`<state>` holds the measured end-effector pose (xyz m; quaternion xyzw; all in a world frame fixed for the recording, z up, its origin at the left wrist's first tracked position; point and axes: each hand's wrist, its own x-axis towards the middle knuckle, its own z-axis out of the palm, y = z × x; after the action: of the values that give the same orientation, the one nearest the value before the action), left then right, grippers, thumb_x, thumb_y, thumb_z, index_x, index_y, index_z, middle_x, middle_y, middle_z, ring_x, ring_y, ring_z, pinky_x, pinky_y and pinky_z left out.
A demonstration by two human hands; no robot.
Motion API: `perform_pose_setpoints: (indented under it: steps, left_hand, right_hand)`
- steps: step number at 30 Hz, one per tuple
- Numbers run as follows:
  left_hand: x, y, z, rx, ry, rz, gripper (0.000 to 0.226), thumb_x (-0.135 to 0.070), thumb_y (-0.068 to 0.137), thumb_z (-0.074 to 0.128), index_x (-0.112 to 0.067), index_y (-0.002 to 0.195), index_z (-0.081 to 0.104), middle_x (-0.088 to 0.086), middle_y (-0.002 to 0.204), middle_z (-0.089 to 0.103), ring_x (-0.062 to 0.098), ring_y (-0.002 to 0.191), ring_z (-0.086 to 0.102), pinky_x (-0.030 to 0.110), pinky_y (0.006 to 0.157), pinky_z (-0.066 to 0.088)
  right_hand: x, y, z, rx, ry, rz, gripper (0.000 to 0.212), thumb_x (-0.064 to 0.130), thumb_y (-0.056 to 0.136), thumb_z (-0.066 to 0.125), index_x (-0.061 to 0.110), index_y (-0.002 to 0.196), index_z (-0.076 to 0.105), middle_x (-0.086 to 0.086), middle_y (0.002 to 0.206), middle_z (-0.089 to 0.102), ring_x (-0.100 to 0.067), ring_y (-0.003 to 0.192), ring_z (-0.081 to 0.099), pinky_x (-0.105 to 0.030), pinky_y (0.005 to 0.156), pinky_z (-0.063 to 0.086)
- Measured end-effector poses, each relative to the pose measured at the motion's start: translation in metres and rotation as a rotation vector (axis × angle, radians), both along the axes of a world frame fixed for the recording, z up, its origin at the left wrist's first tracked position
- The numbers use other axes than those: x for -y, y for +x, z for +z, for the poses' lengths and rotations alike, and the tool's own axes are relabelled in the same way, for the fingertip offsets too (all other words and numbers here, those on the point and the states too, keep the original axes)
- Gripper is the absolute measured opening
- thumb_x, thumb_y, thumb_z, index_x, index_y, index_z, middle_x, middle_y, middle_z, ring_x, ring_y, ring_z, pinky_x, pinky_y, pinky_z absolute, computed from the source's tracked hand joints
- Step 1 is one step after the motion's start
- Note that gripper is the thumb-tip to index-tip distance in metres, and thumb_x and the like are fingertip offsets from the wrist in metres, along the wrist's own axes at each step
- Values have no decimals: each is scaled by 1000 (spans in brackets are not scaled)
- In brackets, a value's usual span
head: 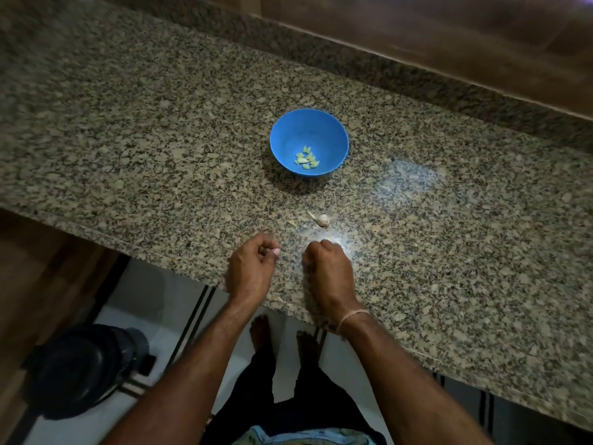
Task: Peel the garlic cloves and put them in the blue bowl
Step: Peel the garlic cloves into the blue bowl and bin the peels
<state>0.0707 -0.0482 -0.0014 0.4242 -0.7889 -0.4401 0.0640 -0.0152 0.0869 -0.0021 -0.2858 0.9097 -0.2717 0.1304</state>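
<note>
The blue bowl [309, 123] stands on the granite counter [160, 149] and holds several peeled pale-green garlic cloves [307, 158]. Nearer to me lies a small piece of unpeeled garlic bulb [322, 219] with a stem. A small scrap of skin [292, 223] lies to its left. My left hand [252, 268] is curled near the counter's front edge and pinches a pale garlic clove [275, 251] at its fingertips. My right hand [325, 268] is curled into a fist beside it; what it holds, if anything, is hidden.
The counter's front edge [192, 271] runs diagonally under my wrists. Behind the counter is a raised granite ledge [417, 78]. A dark round container [83, 370] stands on the floor at lower left.
</note>
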Motion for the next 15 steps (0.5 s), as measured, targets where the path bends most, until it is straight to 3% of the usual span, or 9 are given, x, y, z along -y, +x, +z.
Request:
perform_pose_setpoints:
  steps: [3,5,7,10,12,15]
  left_hand:
    - [-13,16,10,-21,43,85,3,-24,96,75,-26,97,72,-14,89,71,4,84,68,22,65,50]
    - [-19,33,17,-51,63,157,6,-21,96,75,-26,94,71,-14,87,71,3,82,68,17,63,48]
    - [-18,54,25,-72,52,255,12,-20,95,75,-29,90,70,-15,85,71,2,81,67,13,61,45]
    - [-7,97,33,-108,8,406,16,-21,95,75,-32,85,69,-16,81,71,-3,77,65,11,63,44]
    - [2,132,37,-135,-19,510,17,-22,95,75,-34,84,69,-17,81,72,-4,77,65,16,67,49]
    - [17,192,39,-195,-27,663,13,-20,95,74,-30,87,71,-15,82,73,0,78,67,26,69,53]
  right_hand:
    - [3,3,18,552,-311,-171,21,-3,99,58,9,82,65,1,78,67,2,70,61,-8,63,46]
    - [11,11,28,893,-458,-233,17,8,104,61,8,87,66,-3,75,69,-11,68,64,-25,61,55]
    - [24,24,33,1127,-527,-247,17,7,105,59,7,89,64,-6,70,63,-18,62,58,-31,58,52]
    - [56,55,30,1247,-505,-140,32,-7,100,55,14,77,64,-8,72,57,-20,67,52,-34,66,46]
    - [78,83,31,1283,-463,-32,46,-16,94,50,18,65,61,-5,66,51,-16,63,46,-30,63,39]
    - [110,137,38,1299,-365,73,43,-17,96,50,15,70,60,-2,64,49,-12,59,44,-23,56,38]
